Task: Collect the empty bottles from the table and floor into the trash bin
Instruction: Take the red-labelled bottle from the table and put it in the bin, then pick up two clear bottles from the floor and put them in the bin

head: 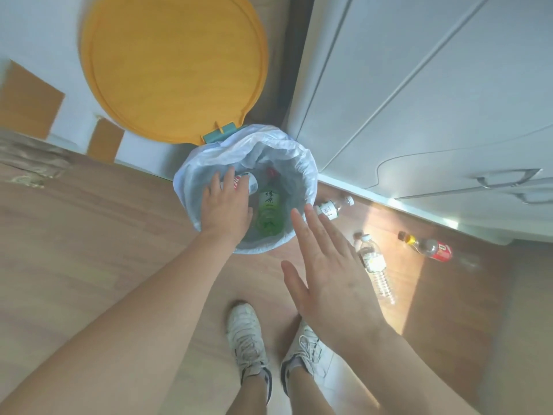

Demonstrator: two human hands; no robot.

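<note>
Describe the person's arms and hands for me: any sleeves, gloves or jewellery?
Both forearms are bare up to the frame's edge, with no sleeves in view. The left hand and right hand wear no gloves, and no rings, watch or bracelets show. Below them, the person wears white lace-up sneakers with dark trim.

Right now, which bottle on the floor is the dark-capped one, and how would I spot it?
Start at the trash bin with its white liner and raised yellow lid, then look right along the floor beside the white cabinet. The red-labelled bottle lies farthest right. Unlike the two clear bottles nearer the bin, it has a red label and a dark cap.
</note>
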